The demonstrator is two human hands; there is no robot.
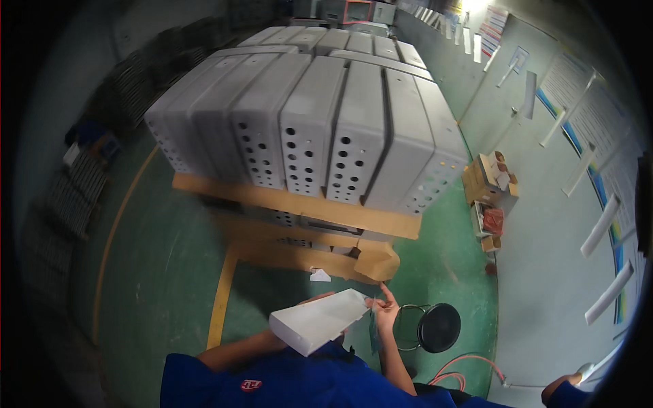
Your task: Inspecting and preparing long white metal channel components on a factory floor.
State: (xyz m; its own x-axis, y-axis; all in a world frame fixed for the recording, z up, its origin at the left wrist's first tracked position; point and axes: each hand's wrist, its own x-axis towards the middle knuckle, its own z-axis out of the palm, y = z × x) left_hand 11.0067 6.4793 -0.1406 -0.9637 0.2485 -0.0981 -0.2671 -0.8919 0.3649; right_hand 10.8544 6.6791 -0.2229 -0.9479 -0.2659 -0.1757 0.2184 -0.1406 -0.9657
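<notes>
A long white box-like part (320, 319) is held in front of my chest, tilted, its open end up to the right. My left hand (320, 298) is mostly hidden behind it; only fingertips show at its upper edge, holding it. My right hand (386, 309) sits at the part's right end, fingers raised, pinching a small thin piece by the corner. Ahead stands a wooden pallet (299, 204) loaded with a row of grey metal housings (306, 129) with round holes in their near faces.
A black round stool (437, 327) stands to my right on the green floor, an orange hose (469, 364) behind it. Cardboard boxes (491, 187) lie by the right wall. A yellow floor line (219, 306) runs on my left. Dark stacked parts (75, 183) line the left side.
</notes>
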